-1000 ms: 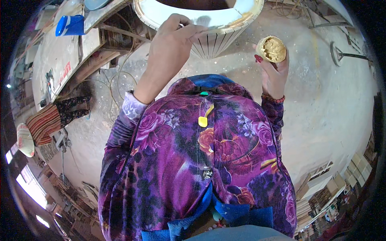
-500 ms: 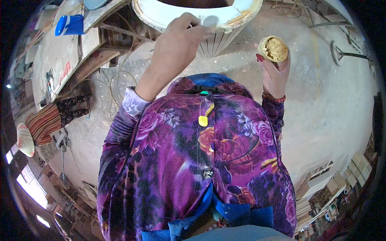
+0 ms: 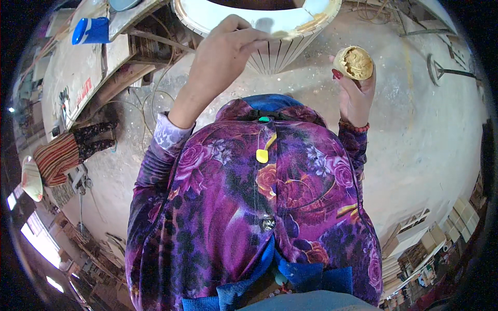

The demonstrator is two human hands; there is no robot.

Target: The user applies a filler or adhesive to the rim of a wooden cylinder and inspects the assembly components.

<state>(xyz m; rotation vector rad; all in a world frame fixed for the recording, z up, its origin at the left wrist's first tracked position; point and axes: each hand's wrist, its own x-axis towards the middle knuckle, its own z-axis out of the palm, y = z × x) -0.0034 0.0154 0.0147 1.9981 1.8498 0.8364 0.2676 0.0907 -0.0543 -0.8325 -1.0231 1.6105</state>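
A round, white-topped piece with slatted sides tapering downward (image 3: 233,18) stands in front of me, its middle hollow and dark. My left hand (image 3: 223,57) is at its near rim, fingers bent and pressed together, pointing right along the edge. Whatever lies between those fingertips is hidden or too small to name. Yellowish paste marks the rim's right side. Off to the right, my right hand (image 3: 357,98) holds up a small round cup of tan-yellow paste (image 3: 355,62), its fingers wrapped round the cup and a red-nailed thumb showing.
A wooden workbench (image 3: 111,78) runs along the left, with a blue-and-white container (image 3: 91,31) on it. Hoses (image 3: 148,111) loop over the concrete floor. Farther left is another person in a striped top (image 3: 58,158). A metal stand (image 3: 436,70) is at the right, stacked boards (image 3: 410,230) lower right.
My left hand and wrist have moved slightly left, the fingers still at the rim. The slatted piece has shifted a touch to the right. The right hand with the cup has hardly moved.
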